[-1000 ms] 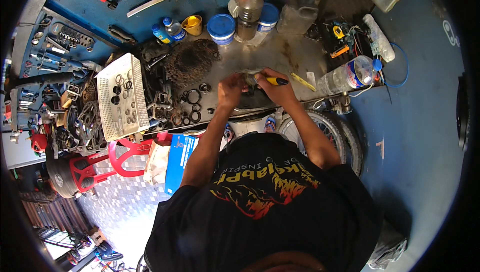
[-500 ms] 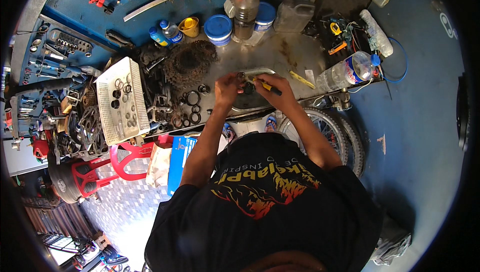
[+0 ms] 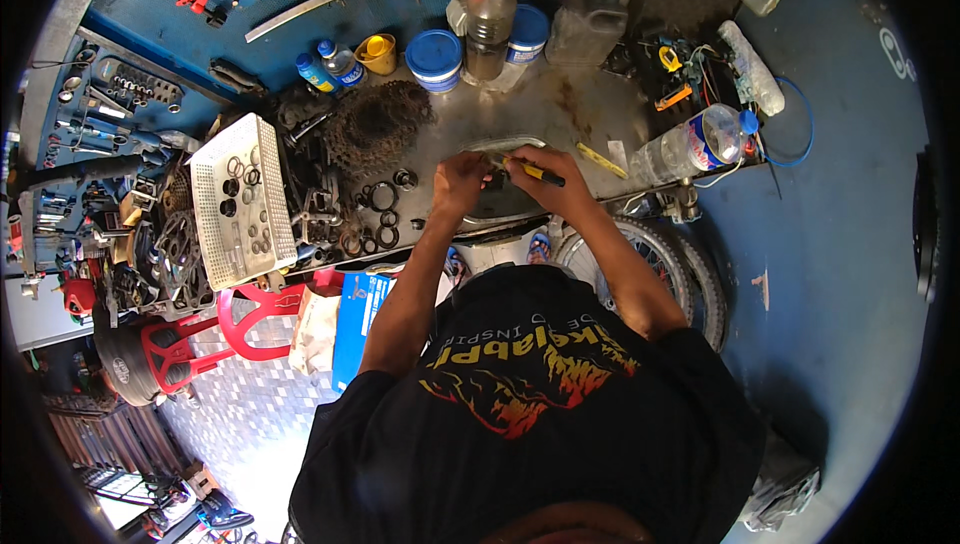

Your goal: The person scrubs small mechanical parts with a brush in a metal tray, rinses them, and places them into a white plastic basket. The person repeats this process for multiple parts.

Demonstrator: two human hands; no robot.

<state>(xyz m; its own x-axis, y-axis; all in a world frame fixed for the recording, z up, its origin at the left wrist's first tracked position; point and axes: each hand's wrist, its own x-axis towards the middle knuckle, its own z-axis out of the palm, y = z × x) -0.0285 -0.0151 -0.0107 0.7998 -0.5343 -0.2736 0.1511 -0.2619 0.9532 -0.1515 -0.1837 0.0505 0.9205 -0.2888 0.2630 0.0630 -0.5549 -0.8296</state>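
Note:
Over a shallow metal tray (image 3: 508,221) on the workbench, my two hands are close together. My left hand (image 3: 460,182) is closed, with its fingertips round a small round part that they mostly hide. Gripped in my right hand (image 3: 556,182) is a slim tool with a yellow and black handle (image 3: 541,173). The handle slants down to the right, and the tool's other end points at the left fingertips. Which kind of tool it is, I cannot tell. Something dark lies in the tray below the hands.
A white perforated basket (image 3: 243,269) of rings stands left. Loose rings (image 3: 382,196) and greasy sprockets (image 3: 375,129) lie nearer the tray. Behind are blue-lidded tubs (image 3: 434,56) and a bottle of dark liquid (image 3: 490,29). To the right are a yellow strip (image 3: 601,159) and a clear bottle (image 3: 690,146).
Both hands have shifted slightly, and the left fingers now cover more of the small round part. The tool stays in my right hand.

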